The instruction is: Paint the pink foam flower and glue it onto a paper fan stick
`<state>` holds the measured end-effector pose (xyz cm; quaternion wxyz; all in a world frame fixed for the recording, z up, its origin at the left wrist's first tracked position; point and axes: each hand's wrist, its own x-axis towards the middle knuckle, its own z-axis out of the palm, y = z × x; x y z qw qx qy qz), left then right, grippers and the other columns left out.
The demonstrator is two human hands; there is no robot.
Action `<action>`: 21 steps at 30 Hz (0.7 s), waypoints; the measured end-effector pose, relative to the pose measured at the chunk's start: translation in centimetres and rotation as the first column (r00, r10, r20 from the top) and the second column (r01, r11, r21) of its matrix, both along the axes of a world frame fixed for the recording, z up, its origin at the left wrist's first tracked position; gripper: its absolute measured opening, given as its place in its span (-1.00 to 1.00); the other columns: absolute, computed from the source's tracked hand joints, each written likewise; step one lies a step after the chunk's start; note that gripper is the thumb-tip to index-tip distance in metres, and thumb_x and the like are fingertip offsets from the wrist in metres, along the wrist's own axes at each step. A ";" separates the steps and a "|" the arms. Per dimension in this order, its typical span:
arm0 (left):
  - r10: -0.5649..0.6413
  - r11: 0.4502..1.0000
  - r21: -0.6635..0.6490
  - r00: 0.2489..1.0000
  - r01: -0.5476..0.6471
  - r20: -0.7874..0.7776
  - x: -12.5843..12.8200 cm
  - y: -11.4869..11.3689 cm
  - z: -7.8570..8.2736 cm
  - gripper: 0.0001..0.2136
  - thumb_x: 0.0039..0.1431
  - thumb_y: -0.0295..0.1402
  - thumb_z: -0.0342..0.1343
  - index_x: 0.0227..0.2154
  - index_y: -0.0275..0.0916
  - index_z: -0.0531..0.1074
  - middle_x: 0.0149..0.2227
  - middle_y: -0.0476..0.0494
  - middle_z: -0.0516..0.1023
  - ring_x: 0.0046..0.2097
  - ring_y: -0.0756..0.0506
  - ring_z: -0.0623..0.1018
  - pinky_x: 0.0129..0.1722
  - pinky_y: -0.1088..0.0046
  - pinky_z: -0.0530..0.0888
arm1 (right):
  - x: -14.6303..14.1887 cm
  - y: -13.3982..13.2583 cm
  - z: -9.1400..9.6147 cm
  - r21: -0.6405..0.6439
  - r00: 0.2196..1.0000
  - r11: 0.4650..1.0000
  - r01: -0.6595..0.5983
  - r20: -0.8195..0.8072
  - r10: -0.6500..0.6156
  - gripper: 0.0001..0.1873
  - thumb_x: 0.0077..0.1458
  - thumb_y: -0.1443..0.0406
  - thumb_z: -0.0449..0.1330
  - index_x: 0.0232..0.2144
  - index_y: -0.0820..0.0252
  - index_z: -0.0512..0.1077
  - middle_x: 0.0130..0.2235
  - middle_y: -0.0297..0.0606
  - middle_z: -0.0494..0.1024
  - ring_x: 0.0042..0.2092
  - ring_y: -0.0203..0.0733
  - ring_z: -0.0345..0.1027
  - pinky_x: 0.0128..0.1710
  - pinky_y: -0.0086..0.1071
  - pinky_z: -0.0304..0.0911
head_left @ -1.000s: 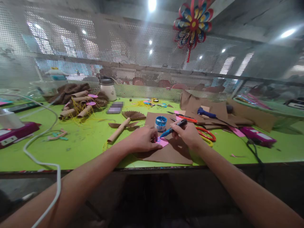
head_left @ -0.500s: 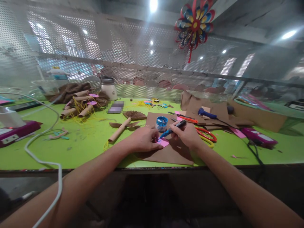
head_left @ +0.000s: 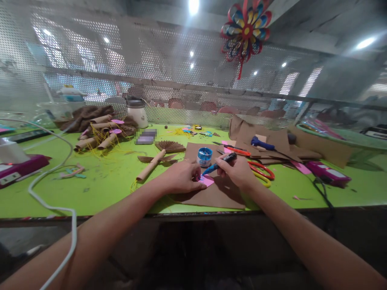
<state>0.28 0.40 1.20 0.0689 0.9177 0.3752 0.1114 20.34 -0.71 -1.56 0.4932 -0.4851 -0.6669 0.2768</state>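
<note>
A small piece of pink paper (head_left: 207,181) with blue marks lies on a sheet of brown paper (head_left: 223,197). The curled fingers of my left hand (head_left: 184,177) grip its left edge and partly cover it. My right hand (head_left: 237,170) is closed around a blue marker (head_left: 218,164), whose tip meets the pink paper beside my left fingertips. Just behind the tip stands a small open jar (head_left: 204,157) with a blue-smeared rim. Left of my left hand lies a brown paper tube (head_left: 151,166) with pleated paper fans at its far end.
Right of my right hand are red-and-yellow scissors handles (head_left: 262,171), an orange-handled cutter (head_left: 238,150) and a blue glue gun (head_left: 262,143) on brown cardboard. Paper tubes with yellow strings (head_left: 102,135) are heaped at left. A white cable (head_left: 73,225) crosses my left forearm.
The whole view has shifted very slightly. Both hands keep nearly the same place, with the marker tip still at the pink paper.
</note>
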 end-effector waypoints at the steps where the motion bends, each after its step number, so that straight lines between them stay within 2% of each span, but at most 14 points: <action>1: 0.000 1.000 0.001 1.000 0.000 0.000 0.0 0.0 0.0 -0.69 0.01 -0.05 0.06 -0.36 -0.21 0.37 -0.35 -0.09 0.45 -0.33 -0.08 0.41 -0.42 0.47 0.24 | 0.0 0.0 0.0 0.004 1.000 1.000 0.002 0.008 -0.002 -0.71 0.04 0.10 0.12 -0.48 0.22 0.37 -0.62 -0.34 0.43 -0.61 -0.32 0.24 -0.57 -0.46 0.17; 7: 0.008 1.000 -0.007 1.000 -0.008 -0.016 0.0 0.0 0.1 -0.68 0.01 -0.04 0.06 -0.36 -0.22 0.37 -0.33 -0.10 0.45 -0.32 -0.08 0.41 -0.41 0.46 0.25 | 0.2 0.0 0.1 0.014 0.998 1.000 0.024 0.057 -0.024 -0.69 0.05 0.11 0.10 -0.54 0.24 0.36 -0.63 -0.33 0.42 -0.61 -0.33 0.24 -0.57 -0.46 0.17; 14: 0.008 1.000 0.003 1.000 -0.008 -0.017 0.0 0.0 0.1 -0.68 0.01 -0.03 0.06 -0.38 -0.22 0.37 -0.33 -0.10 0.45 -0.33 -0.08 0.41 -0.42 0.47 0.24 | 0.2 0.1 -0.1 0.008 1.000 1.000 0.029 -0.006 -0.029 -0.69 0.05 0.10 0.11 -0.48 0.25 0.39 -0.62 -0.32 0.43 -0.62 -0.33 0.24 -0.57 -0.46 0.18; 21: 0.002 1.000 0.010 1.000 -0.002 -0.005 0.1 0.1 0.0 -0.68 0.01 -0.05 0.07 -0.38 -0.22 0.37 -0.35 -0.10 0.44 -0.33 -0.07 0.40 -0.43 0.48 0.23 | 0.4 0.1 -0.1 0.026 0.995 0.999 0.043 0.084 -0.045 -0.69 0.06 0.11 0.09 -0.49 0.24 0.40 -0.61 -0.32 0.43 -0.60 -0.31 0.26 -0.55 -0.45 0.18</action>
